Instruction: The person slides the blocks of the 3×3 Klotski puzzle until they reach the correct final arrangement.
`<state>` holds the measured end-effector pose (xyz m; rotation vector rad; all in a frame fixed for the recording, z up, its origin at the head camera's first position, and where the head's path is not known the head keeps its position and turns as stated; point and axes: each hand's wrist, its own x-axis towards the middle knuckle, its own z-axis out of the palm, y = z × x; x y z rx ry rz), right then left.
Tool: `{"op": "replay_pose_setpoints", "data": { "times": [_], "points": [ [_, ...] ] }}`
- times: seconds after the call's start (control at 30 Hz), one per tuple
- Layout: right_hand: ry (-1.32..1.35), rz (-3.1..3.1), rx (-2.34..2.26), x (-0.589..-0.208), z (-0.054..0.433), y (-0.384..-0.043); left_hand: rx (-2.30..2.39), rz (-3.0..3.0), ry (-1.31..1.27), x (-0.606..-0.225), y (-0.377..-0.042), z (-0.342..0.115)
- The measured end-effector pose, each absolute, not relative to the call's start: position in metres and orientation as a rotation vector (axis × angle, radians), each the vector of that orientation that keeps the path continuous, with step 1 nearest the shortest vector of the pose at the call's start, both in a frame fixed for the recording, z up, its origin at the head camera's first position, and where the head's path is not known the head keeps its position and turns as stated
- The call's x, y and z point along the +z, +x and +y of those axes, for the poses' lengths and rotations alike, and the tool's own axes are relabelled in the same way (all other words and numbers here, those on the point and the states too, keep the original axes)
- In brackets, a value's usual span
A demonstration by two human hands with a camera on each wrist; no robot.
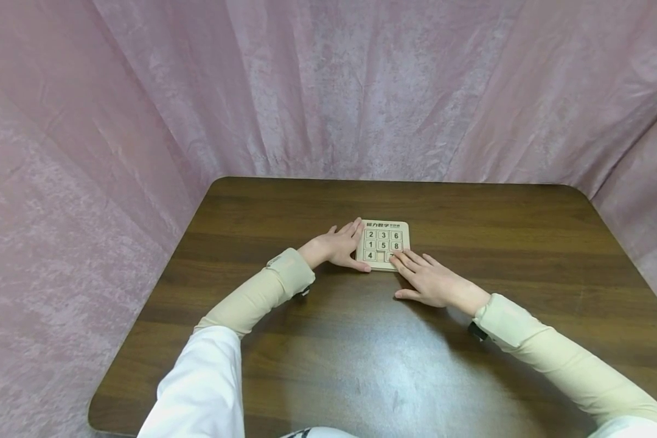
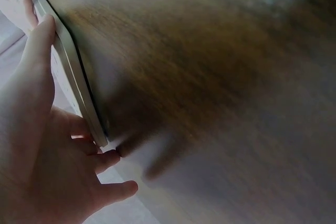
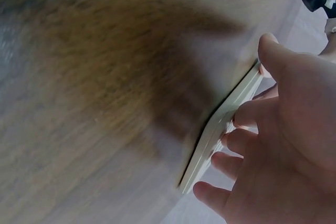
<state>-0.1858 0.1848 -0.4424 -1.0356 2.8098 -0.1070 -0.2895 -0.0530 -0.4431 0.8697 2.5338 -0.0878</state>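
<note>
A pale wooden number slide puzzle (image 1: 383, 235) lies flat on the table, its numbered tiles in rows and dark characters along the top. An uncovered gap sits in the bottom row, right of the 4 tile (image 1: 370, 255). My left hand (image 1: 340, 244) holds the board's left side, thumb at the near corner and fingers along the left edge; the left wrist view shows the thumb on the rim (image 2: 79, 77). With extended fingers my right hand (image 1: 431, 282) touches the bottom-right tile, which those fingertips partly hide. The right thumb stays off the board, near the tabletop.
The brown wooden table (image 1: 285, 207) has rounded corners. Pink velvety curtains (image 1: 328, 91) hang behind it and along the sides. Both forearms wear pale sleeves, with a dark device (image 1: 477, 331) under the right wrist.
</note>
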Motion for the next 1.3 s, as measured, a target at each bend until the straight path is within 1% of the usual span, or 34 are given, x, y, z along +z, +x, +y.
{"op": "replay_pose_setpoints", "data": {
  "times": [1.3],
  "points": [
    [-1.0, 2.785, -0.127, -0.4359, 0.1887, -0.1825, -0.119, 2.546, 0.88, -0.4432, -0.288, -0.0532]
  ]
}}
